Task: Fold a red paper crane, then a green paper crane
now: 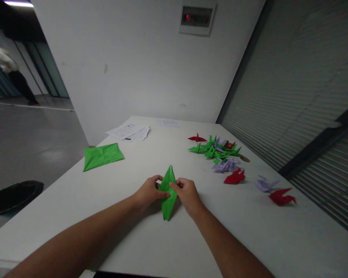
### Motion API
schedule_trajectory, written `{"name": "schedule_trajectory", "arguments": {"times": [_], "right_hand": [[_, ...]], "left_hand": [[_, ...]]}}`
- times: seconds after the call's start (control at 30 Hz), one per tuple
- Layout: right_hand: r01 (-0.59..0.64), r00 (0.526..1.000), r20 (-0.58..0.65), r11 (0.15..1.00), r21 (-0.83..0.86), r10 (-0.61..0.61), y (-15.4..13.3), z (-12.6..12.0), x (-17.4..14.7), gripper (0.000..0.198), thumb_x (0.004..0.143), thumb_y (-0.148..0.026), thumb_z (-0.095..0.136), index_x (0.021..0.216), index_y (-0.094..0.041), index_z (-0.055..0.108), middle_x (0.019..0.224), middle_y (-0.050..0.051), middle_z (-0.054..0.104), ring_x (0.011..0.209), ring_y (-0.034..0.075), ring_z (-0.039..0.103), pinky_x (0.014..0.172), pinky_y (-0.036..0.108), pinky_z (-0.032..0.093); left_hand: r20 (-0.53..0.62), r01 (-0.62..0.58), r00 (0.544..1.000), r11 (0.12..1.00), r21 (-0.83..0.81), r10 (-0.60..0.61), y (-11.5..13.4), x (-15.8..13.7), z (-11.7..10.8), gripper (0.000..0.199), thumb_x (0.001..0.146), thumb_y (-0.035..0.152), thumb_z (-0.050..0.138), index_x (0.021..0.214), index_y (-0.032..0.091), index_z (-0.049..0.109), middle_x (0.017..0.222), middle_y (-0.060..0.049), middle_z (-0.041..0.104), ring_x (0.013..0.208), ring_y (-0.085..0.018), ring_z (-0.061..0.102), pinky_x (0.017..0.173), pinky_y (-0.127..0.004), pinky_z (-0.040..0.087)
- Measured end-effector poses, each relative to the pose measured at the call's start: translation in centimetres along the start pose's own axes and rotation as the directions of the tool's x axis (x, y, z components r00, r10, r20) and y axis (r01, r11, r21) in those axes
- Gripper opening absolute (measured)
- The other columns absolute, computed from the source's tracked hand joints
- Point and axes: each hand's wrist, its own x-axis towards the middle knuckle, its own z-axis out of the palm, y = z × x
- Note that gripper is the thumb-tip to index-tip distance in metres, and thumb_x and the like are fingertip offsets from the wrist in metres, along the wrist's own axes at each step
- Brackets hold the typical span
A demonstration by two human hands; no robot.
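Note:
Both hands hold a piece of green origami paper point(168, 210), folded into a long diamond with a point at the far end and a slightly split near end. My left hand point(150, 192) pinches its left edge, thumb lying across the front. From the other side, my right hand point(189, 193) grips the right edge, its thumb pressed on the upper middle. The fingers behind the paper are partly hidden. The folded paper is held just over the white table point(127, 231).
To the left lies a creased green sheet point(103, 156). Printed papers point(130, 132) are at the back. A pile of folded paper cranes point(217, 148) sits at the right, with a red crane point(282, 197) nearer. A black-lined bin point(14, 197) stands beside the table; a person point(11, 69) is far left.

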Motion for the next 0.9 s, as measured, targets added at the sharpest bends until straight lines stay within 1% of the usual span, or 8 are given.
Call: {"name": "schedule_trajectory", "arguments": {"times": [0.33, 0.47, 0.57, 0.63, 0.7, 0.73, 0.83, 0.9], "right_hand": [[-0.005, 0.991, -0.131, 0.999, 0.038, 0.010, 0.2, -0.5, 0.6, 0.038, 0.075, -0.052, 0.075, 0.065, -0.017, 0.063, 0.057, -0.001, 0.056, 0.051, 0.014, 0.048, 0.049, 0.025, 0.035], [-0.041, 0.989, -0.147, 0.997, -0.072, 0.030, 0.9, -1.5, 1.1, 0.038, 0.072, -0.053, 0.075, 0.063, -0.017, 0.064, 0.054, 0.000, 0.058, 0.050, 0.015, 0.048, 0.048, 0.025, 0.034], [-0.047, 0.993, -0.114, 0.969, -0.244, 0.020, 1.3, -2.0, 1.3, 0.035, 0.072, -0.049, 0.075, 0.060, -0.018, 0.065, 0.053, 0.000, 0.060, 0.050, 0.015, 0.050, 0.048, 0.025, 0.032], [-0.036, 0.997, -0.081, 0.928, -0.371, 0.006, 1.2, -2.0, 1.2, 0.030, 0.073, -0.044, 0.077, 0.059, -0.019, 0.066, 0.053, 0.001, 0.062, 0.051, 0.016, 0.053, 0.050, 0.026, 0.032], [-0.026, 0.997, -0.071, 0.862, -0.506, -0.012, 0.8, -1.8, 0.9, 0.022, 0.073, -0.037, 0.079, 0.064, -0.020, 0.069, 0.056, 0.002, 0.065, 0.053, 0.018, 0.057, 0.053, 0.027, 0.034], [-0.029, 0.997, -0.075, 0.815, -0.578, -0.017, 0.5, -1.7, 0.7, 0.017, 0.073, -0.034, 0.080, 0.070, -0.021, 0.071, 0.059, 0.002, 0.067, 0.056, 0.019, 0.059, 0.055, 0.028, 0.036], [-0.046, 0.998, -0.063, 0.631, -0.774, -0.005, -0.4, -1.6, 0.3, 0.025, 0.078, -0.032, 0.080, 0.100, -0.024, 0.072, 0.078, 0.007, 0.075, 0.074, 0.025, 0.068, 0.066, 0.031, 0.044], [0.033, 0.999, 0.013, 0.530, -0.847, -0.041, -0.8, -1.8, 0.1, 0.036, 0.082, -0.031, 0.077, 0.116, -0.022, 0.069, 0.098, 0.012, 0.076, 0.091, 0.028, 0.069, 0.078, 0.035, 0.050]], "left_hand": [[0.064, 0.040, 0.997, 0.994, 0.104, -0.047, -0.1, -0.2, 0.1, 0.060, 0.055, 0.022, 0.091, 0.103, 0.018, 0.054, 0.060, 0.007, 0.061, 0.050, -0.012, 0.057, 0.049, -0.020, 0.040], [0.002, -0.056, 0.998, 0.934, 0.352, 0.059, 0.2, -0.7, -0.4, 0.041, 0.071, 0.029, 0.080, 0.100, 0.022, 0.052, 0.058, 0.007, 0.060, 0.047, -0.014, 0.055, 0.050, -0.023, 0.038], [-0.018, -0.286, 0.918, 0.693, 0.662, 0.396, 0.9, -1.3, -0.6, 0.017, 0.081, 0.028, 0.072, 0.090, 0.022, 0.059, 0.065, 0.002, 0.061, 0.060, -0.017, 0.058, 0.060, -0.027, 0.043], [0.213, -0.471, 0.838, 0.472, 0.745, 0.502, 1.2, -1.8, -0.4, 0.001, 0.086, 0.021, 0.065, 0.086, 0.021, 0.065, 0.083, -0.005, 0.068, 0.080, -0.021, 0.063, 0.075, -0.031, 0.049], [0.489, -0.647, 0.734, 0.266, 0.715, 0.471, 1.1, -2.1, 0.2, 0.010, 0.089, 0.017, 0.062, 0.095, 0.019, 0.070, 0.108, -0.011, 0.070, 0.104, -0.026, 0.063, 0.094, -0.036, 0.050], [0.554, -0.680, 0.701, 0.187, 0.709, 0.450, 0.9, -2.3, 0.5, 0.013, 0.089, 0.018, 0.063, 0.100, 0.018, 0.071, 0.117, -0.013, 0.069, 0.110, -0.028, 0.062, 0.098, -0.039, 0.049], [0.616, -0.688, 0.681, 0.057, 0.724, 0.396, 0.1, -2.4, 1.0, 0.018, 0.093, 0.023, 0.062, 0.106, 0.016, 0.072, 0.118, -0.014, 0.067, 0.108, -0.028, 0.062, 0.097, -0.040, 0.052], [0.628, -0.684, 0.676, 0.011, 0.730, 0.385, -0.3, -2.4, 1.1, 0.019, 0.095, 0.023, 0.059, 0.107, 0.016, 0.072, 0.116, -0.014, 0.068, 0.108, -0.027, 0.063, 0.098, -0.038, 0.053]]}}
